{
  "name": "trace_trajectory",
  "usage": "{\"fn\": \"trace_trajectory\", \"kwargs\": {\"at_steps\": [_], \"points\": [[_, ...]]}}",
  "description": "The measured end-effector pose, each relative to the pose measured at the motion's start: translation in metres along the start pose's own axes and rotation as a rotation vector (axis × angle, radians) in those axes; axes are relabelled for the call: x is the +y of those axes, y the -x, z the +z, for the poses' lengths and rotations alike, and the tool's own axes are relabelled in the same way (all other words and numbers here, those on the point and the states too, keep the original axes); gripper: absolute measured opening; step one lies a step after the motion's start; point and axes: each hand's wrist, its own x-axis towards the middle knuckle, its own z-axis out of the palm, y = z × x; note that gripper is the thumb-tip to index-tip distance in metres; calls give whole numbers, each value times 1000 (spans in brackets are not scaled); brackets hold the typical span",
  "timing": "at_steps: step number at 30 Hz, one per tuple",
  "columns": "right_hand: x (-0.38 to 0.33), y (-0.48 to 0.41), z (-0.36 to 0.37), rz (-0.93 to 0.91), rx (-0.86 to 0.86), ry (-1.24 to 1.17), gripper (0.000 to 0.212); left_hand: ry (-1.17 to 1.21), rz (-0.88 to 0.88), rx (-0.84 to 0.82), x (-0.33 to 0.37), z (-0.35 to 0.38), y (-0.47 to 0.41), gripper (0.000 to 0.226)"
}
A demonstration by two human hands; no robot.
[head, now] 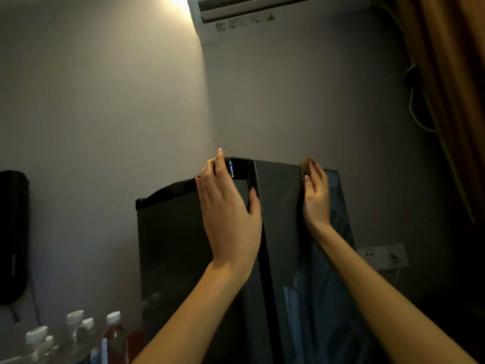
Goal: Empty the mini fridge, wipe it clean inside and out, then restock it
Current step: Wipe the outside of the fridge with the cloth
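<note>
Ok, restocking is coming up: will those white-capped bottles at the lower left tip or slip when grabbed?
The bottles look tall and narrow, so probably tippy. They stand close together, so one knocked may topple neighbours. Smooth clear plastic could be slippery.

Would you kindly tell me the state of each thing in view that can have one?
Dark grey mini fridge: upright, door shut.
Left hand: fingers straight, pressed flat on the door's top corner.
Right hand: holds a small brown cloth against the top of the fridge's side.
Clear plastic bottles with white caps: upright, capped, standing outside the fridge.
</note>
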Motion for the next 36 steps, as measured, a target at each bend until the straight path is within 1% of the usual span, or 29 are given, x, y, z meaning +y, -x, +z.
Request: {"fn": "trace_trajectory", "kwargs": {"at_steps": [2, 5, 7, 8, 10, 13, 16, 18, 21, 22, 24, 26, 30, 33, 35, 36], "points": [[-9, 21, 4, -49, -43, 17, 41, 2, -4, -6, 0, 0, 0, 79], [-29, 50, 13, -227, -173, 15, 42, -3, -8, 0, 0, -2, 0, 79], [-38, 43, 13, -327, -247, 31, 42, 0, -11, 11, 0, -4, 0, 79], [-37, 32, 13, -346, -269, 38, 41, 3, -13, 12, 1, -4, 0, 78], [-24, 3, 11, -270, -252, 22, 40, 5, -20, 16, 2, -4, -1, 77], [9, -32, -3, -26, -107, 18, 38, 15, -39, 21, 4, -3, -1, 77], [30, -37, -19, 93, 1, 59, 39, 42, -31, 25, 3, -1, 0, 74], [31, -23, -20, 74, -1, 64, 40, 67, -31, 24, 2, -1, 1, 74], [20, 1, -15, -127, -129, 37, 40, 91, -25, 32, 1, 0, 1, 73], [18, -1, -13, -184, -174, 25, 40, 96, -23, 37, 1, 1, 1, 73], [21, -26, -13, -211, -217, 18, 39, 107, -23, 46, 0, 1, 0, 73], [35, -61, -16, -144, -156, 52, 37, 123, -16, 54, 0, 2, 1, 72], [95, -105, -44, 107, 13, 80, 38, 135, -21, 62, 0, 2, 0, 71], [117, -94, -64, 228, 52, 59, 41, 134, -18, 70, 1, 2, 1, 70], [113, -73, -65, 245, 62, 60, 42, 131, -21, 71, 2, 1, 1, 69], [106, -61, -61, 222, 46, 58, 42, 127, -23, 72, 2, 1, 1, 69]]}}
